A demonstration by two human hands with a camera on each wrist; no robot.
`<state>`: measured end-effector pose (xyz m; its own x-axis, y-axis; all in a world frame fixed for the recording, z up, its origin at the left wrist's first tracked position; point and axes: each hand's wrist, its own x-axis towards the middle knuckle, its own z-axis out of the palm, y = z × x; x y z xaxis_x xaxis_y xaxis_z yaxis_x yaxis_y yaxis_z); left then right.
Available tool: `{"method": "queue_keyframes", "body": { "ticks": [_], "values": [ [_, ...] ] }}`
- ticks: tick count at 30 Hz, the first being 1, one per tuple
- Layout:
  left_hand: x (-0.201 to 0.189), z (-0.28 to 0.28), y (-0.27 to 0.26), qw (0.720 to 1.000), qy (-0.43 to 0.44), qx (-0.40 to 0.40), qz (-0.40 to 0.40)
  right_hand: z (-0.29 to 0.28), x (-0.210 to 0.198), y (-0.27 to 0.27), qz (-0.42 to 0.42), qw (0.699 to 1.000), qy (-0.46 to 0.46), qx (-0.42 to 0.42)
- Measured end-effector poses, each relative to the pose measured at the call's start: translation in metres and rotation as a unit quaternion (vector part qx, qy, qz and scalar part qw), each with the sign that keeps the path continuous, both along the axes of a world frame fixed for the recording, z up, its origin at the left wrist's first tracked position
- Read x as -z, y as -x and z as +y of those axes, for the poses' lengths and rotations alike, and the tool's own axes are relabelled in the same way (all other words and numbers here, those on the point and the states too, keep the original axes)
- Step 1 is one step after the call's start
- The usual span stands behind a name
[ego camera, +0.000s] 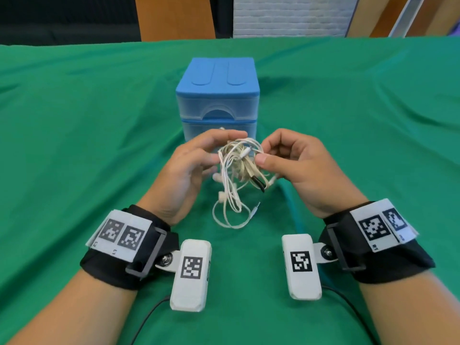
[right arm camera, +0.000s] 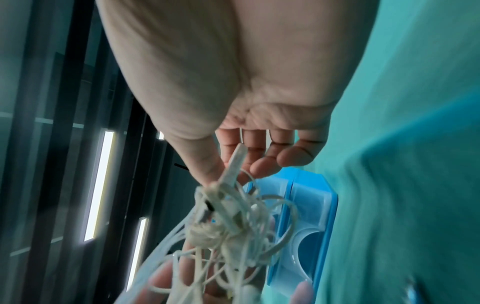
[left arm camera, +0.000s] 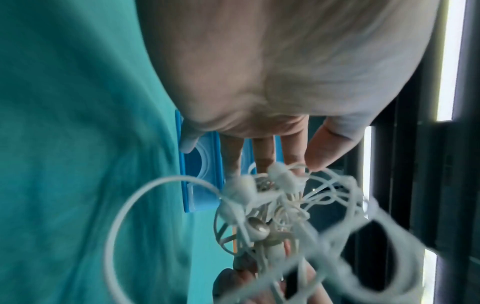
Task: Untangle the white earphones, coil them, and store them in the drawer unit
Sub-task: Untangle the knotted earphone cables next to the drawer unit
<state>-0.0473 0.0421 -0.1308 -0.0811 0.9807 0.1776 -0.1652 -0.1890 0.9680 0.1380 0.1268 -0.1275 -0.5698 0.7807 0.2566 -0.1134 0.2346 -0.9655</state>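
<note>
The tangled white earphones (ego camera: 239,165) hang in a knot between both hands, just in front of the blue drawer unit (ego camera: 217,95), whose two translucent drawers are pushed in. My left hand (ego camera: 224,148) cups the knot from the left, thumb over the top and fingers curled beneath. On the knot's upper right, my right hand (ego camera: 261,152) pinches a strand between thumb and forefinger. Loose loops and the jack plug (ego camera: 255,210) dangle down to the cloth. In the wrist views the earphones (left arm camera: 272,205) (right arm camera: 228,226) fill the space by the fingertips, with the drawer unit (left arm camera: 200,174) (right arm camera: 306,216) behind.
A green cloth (ego camera: 99,120) covers the whole table, with a raised fold (ego camera: 293,207) running under my right wrist. Black camera cables (ego camera: 149,317) trail at the near edge. A wooden panel (ego camera: 174,18) and a white brick wall stand beyond the far edge.
</note>
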Motion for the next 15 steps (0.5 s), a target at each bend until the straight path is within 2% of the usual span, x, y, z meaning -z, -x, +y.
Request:
{"method": "queue_keyframes", "body": {
  "ticks": [4, 6, 10, 12, 15],
  "values": [
    [-0.0037, -0.0033, -0.0019, 0.997, -0.032, -0.063, 0.039, 0.0014, -0.0027, -0.0018, 0.032, 0.999, 0.000, 0.033],
    [-0.0041, -0.0027, -0.0038, 0.991, -0.053, -0.093, 0.085, 0.0008, -0.0026, -0.0025, 0.029, 0.999, -0.005, 0.040],
    [0.0006, -0.0010, -0.0087, 0.981, -0.027, -0.055, 0.184, 0.0006, -0.0009, -0.0029, 0.016, 0.999, -0.001, 0.031],
    [0.0034, 0.0004, -0.0092, 0.981, -0.013, -0.052, 0.186, 0.0015, -0.0002, -0.0037, 0.015, 0.999, 0.005, 0.033],
    [0.0040, 0.0000, -0.0086, 0.988, 0.002, -0.049, 0.144, 0.0020, -0.0009, -0.0052, 0.020, 0.999, 0.023, 0.020]
  ]
}}
